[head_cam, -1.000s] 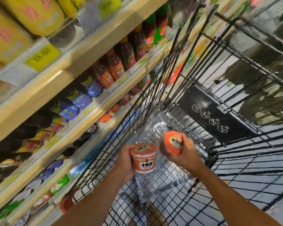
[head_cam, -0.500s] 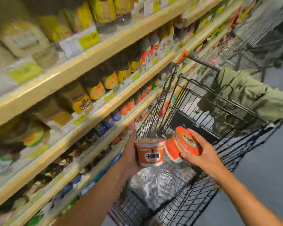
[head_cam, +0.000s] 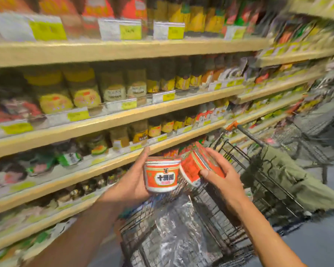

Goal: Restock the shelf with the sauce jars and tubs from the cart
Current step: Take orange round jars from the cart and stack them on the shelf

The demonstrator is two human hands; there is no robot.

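I see the shelf (head_cam: 123,120) rows on the left crowded with jars and bottles, and just beside them the cart (head_cam: 230,151) with crumpled plastic wrap (head_cam: 174,228) in its basket. My left grip (head_cam: 131,182) curls round an upright orange tub (head_cam: 161,175), and my right grip (head_cam: 226,182) curls round a tilted second tub (head_cam: 193,168) touching the first. Both tubs are above the cart and neither is shelved yet, so I judge this pair half done; what else the cart holds I cannot tell.
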